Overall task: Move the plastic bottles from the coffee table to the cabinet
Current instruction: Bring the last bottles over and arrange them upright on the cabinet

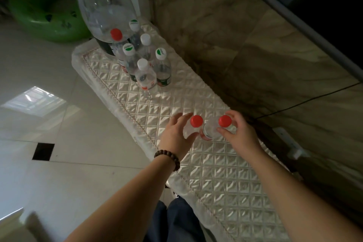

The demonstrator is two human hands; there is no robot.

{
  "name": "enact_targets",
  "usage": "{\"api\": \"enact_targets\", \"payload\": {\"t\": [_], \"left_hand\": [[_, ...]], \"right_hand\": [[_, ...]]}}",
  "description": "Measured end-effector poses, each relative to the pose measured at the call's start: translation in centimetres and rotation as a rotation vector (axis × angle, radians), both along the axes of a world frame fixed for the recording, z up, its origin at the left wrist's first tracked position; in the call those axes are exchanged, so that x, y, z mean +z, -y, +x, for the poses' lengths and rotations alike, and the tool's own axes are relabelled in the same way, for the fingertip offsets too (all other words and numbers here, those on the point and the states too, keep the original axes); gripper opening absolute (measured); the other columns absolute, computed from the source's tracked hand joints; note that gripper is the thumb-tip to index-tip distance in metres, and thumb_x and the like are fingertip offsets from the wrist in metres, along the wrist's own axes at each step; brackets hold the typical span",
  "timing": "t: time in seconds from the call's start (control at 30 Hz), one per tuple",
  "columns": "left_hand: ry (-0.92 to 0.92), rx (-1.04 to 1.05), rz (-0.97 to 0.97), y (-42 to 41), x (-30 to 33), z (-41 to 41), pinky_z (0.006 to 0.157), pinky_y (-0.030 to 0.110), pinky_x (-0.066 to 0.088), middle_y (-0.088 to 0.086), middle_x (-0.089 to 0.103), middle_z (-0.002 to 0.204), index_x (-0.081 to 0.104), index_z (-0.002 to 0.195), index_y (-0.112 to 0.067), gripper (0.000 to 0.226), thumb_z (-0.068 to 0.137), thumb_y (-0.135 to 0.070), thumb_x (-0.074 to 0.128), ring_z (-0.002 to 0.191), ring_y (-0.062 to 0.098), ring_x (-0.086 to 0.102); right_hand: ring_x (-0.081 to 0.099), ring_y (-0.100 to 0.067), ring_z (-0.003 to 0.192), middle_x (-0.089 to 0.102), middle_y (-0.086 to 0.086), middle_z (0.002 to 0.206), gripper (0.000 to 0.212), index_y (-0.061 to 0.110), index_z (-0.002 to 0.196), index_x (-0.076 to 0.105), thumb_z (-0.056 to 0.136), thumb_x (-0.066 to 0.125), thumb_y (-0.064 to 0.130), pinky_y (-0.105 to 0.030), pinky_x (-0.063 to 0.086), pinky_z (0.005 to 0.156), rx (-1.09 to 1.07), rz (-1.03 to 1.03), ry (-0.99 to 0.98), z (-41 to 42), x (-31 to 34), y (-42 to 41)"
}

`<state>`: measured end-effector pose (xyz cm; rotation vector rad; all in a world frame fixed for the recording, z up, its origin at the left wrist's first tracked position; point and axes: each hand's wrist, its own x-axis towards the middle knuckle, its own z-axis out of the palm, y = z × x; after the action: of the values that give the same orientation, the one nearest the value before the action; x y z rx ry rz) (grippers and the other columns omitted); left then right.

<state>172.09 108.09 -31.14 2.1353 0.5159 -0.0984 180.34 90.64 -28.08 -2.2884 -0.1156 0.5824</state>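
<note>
A long low cabinet (225, 163) runs along a marbled wall (245, 35), its top surface covered in a shiny quilted cloth (176, 108) with a diamond pattern and a beaded edge. At the near part two clear plastic bottles with red caps stand upright, touching each other. The left hand (176, 133), a wooden bead bracelet (167, 158) on its wrist, has its fingers curled around the left bottle (194, 124); the right hand (238, 133) pinches the right bottle (216, 127) just under its cap. Farther along, a cluster of small bottles (145, 61) with white, green-and-white and red caps stands close together beside a large clear jug (106, 4). A green inflatable ring (45, 10) lies on the glossy tiled floor (49, 124) behind.
</note>
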Motion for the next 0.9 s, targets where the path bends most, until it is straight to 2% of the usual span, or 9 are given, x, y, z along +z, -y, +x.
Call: {"api": "enact_targets", "payload": {"t": [0.1, 0.17, 0.37, 0.53, 0.63, 0.77, 0.9], "left_hand": [[0.040, 0.031, -0.033, 0.0, -0.2, 0.6, 0.089, 0.019, 0.037, -0.006, 0.046, 0.133, 0.051, 0.127, -0.031, 0.052, 0.080, -0.031, 0.071, 0.115, 0.015, 0.051], [0.051, 0.075, -0.062, -0.2, 0.0, 0.9, 0.086, 0.019, 0.038, -0.008, 0.049, 0.128, 0.052, 0.126, -0.031, 0.050, 0.080, -0.030, 0.071, 0.110, 0.011, 0.051], [0.110, 0.334, -0.085, -3.2, 0.5, 1.7, 0.089, 0.028, 0.046, -0.006, 0.057, 0.123, 0.048, 0.126, -0.028, 0.057, 0.076, -0.031, 0.075, 0.109, 0.011, 0.054], [0.134, 0.548, -0.062, -6.4, 0.3, 2.9, 0.087, 0.036, 0.051, -0.010, 0.058, 0.113, 0.047, 0.117, -0.024, 0.054, 0.073, -0.030, 0.078, 0.105, 0.011, 0.055], [0.164, 0.586, -0.067, -7.5, -0.2, 4.0, 0.088, 0.040, 0.052, -0.010, 0.058, 0.112, 0.048, 0.113, -0.027, 0.048, 0.074, -0.028, 0.078, 0.105, 0.007, 0.054], [0.187, 0.601, -0.065, -8.3, -0.8, 5.5, 0.086, 0.041, 0.052, -0.008, 0.052, 0.113, 0.052, 0.113, -0.025, 0.045, 0.075, -0.026, 0.077, 0.104, 0.012, 0.053], [0.173, 0.611, -0.052, -8.4, -0.9, 6.2, 0.090, 0.033, 0.049, -0.007, 0.050, 0.115, 0.054, 0.117, -0.022, 0.045, 0.077, -0.022, 0.075, 0.102, 0.006, 0.048]], "right_hand": [[0.055, -0.013, 0.109, 0.060, 0.008, 0.107, 0.036, 0.026, 0.114, 0.056, 0.081, 0.071, 0.023, -0.027, 0.041, 0.088, 0.020, -0.002, -0.006, 0.8, -0.2, -0.5], [0.057, -0.013, 0.107, 0.061, 0.009, 0.103, 0.032, 0.026, 0.110, 0.057, 0.081, 0.071, 0.024, -0.029, 0.044, 0.089, 0.031, 0.009, -0.006, 1.5, -0.1, -0.9], [0.053, -0.011, 0.113, 0.059, 0.005, 0.121, 0.038, 0.029, 0.118, 0.054, 0.083, 0.067, 0.034, -0.032, 0.045, 0.093, 0.090, 0.017, 0.019, 4.8, 0.8, -4.8], [0.050, -0.007, 0.105, 0.056, 0.010, 0.110, 0.038, 0.027, 0.120, 0.052, 0.084, 0.067, 0.031, -0.026, 0.041, 0.087, 0.209, 0.049, 0.071, 7.3, 0.8, -10.3], [0.052, -0.009, 0.108, 0.056, 0.008, 0.115, 0.039, 0.027, 0.120, 0.053, 0.084, 0.067, 0.030, -0.027, 0.044, 0.090, 0.270, 0.076, 0.085, 8.4, 0.3, -13.2], [0.054, -0.013, 0.104, 0.056, 0.001, 0.115, 0.033, 0.025, 0.114, 0.056, 0.083, 0.069, 0.027, -0.027, 0.045, 0.087, 0.350, 0.048, 0.158, 9.7, -0.6, -15.7], [0.053, -0.013, 0.107, 0.055, 0.003, 0.117, 0.035, 0.027, 0.116, 0.055, 0.084, 0.068, 0.028, -0.029, 0.046, 0.087, 0.362, 0.038, 0.132, 10.3, -1.1, -17.0]]}}
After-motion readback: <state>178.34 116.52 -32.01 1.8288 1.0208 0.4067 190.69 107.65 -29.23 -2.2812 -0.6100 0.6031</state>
